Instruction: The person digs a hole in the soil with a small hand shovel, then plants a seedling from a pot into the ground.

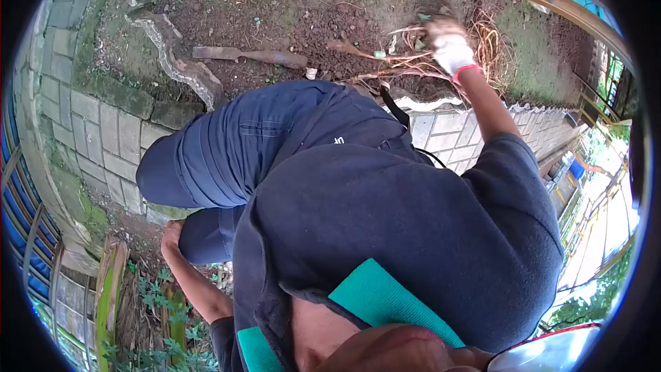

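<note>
My right hand [451, 41], in a white glove with a red cuff, is low over the soil [310, 7]. Motion smears its fingers, and I cannot tell whether they grip the dark blur beside them. Close to the glove lie a loose bundle of thin brown roots [487, 48] and some cut stems [406, 69]. My left hand [172, 235] is bare and rests against my knee, its fingers mostly hidden. On the dirt to the left of the stems lies a narrow hand tool [251, 56] with a flat blade and a worn brown handle.
A wavy concrete edging [169, 52] borders the bed, with grey paving bricks [103, 131] beyond it. Curved tan rails [551, 3] stand at the upper right. Green leafy plants [165, 310] grow at the lower left, near a blue barred structure [31, 227].
</note>
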`<state>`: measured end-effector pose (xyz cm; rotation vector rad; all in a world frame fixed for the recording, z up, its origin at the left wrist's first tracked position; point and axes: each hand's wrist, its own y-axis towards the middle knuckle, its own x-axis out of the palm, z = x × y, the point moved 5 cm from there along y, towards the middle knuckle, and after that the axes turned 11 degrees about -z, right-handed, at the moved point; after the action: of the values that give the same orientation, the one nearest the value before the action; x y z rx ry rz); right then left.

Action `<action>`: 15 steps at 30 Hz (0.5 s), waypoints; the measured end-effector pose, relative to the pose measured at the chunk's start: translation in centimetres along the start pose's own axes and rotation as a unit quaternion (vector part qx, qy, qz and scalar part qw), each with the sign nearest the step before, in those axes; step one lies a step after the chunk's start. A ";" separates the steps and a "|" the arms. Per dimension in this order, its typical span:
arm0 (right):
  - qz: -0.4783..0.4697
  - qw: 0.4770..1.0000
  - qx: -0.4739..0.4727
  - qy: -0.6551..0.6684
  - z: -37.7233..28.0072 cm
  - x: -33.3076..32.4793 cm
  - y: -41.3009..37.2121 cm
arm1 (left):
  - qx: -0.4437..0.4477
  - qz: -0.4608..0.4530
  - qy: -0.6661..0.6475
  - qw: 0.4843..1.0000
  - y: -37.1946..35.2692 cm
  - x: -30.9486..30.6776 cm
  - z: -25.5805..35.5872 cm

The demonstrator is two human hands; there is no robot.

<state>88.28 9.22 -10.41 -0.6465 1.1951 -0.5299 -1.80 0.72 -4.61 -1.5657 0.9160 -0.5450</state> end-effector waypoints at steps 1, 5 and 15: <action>0.110 0.994 0.024 0.004 2.0 0.9 -0.1 | 0.005 0.006 0.002 1.000 -0.6 -0.1 0.9; 0.113 0.977 0.177 -0.019 3.1 -4.6 -3.2 | -0.022 -0.019 -0.016 0.999 -3.3 1.3 3.2; 0.096 0.951 -0.280 0.085 -12.9 -5.9 -3.9 | 0.047 -0.021 -0.076 0.996 -2.6 0.8 1.6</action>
<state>74.11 8.19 -6.62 -0.9647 1.5730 -0.0706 0.55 1.02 -2.53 -1.5214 0.7333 -0.4850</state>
